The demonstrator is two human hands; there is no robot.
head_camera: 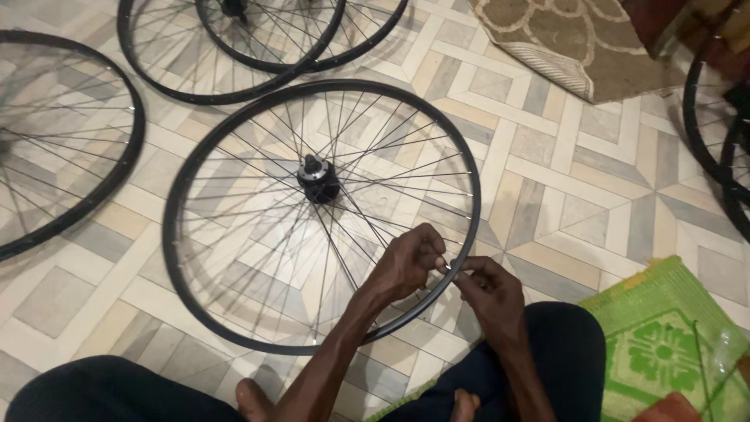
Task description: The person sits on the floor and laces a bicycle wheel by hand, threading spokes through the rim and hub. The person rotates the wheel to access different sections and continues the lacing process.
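Hands meet at four o'clock on a black bicycle wheel [234,141]: left hand [406,262] and right hand [488,293] both pinch its rim on tiled floor [578,195].

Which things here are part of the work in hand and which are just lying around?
In hand: black spoked bicycle wheel, left hand, right hand.
Lying about: other black wheels, brown patterned rug, green woven mat.
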